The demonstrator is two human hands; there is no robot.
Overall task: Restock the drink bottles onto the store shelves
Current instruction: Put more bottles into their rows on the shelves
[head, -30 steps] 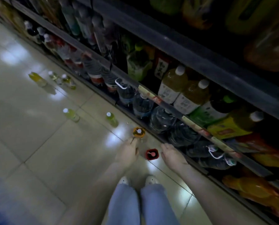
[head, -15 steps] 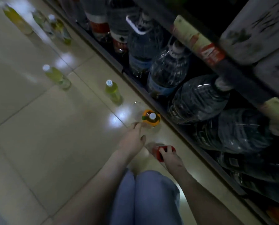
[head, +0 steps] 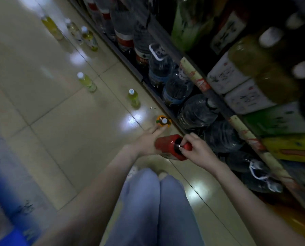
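Red bottle (head: pixel 166 145), one of the drink bottles waiting to be restocked, is hanging tilted above the tiled floor (head: pixel 63 121), its neck pointing toward the shelving. The right hand (head: pixel 198 153) is supplying the grip, fingers and thumb curling round the cap and neck and clamping on them. The left hand (head: pixel 146 144) is lying behind the red bottle's body with fingers stretched straight, gripping nothing that shows. Its forefinger is reaching toward an orange bottle (head: pixel 163 121) standing upright just beyond the red bottle, though whether it is touching that one cannot be told. Farther beyond the red bottle, a green bottle (head: pixel 133 100) and several more like it are standing well apart along the floor. To the right of the red bottle, big water jugs (head: pixel 196 112) are crowding the bottom shelf (head: pixel 141 77).

The hazards appear to be lying close in. With the grip taking only the neck, the full body is likely to be swinging as it rises, and a slip would be sending it onto the tiles. The outstretched forefinger could be tipping the orange bottle over. The jugs seem to be leaving little room nearest the red bottle, so pushing it in there risks jamming it or knocking stock loose.
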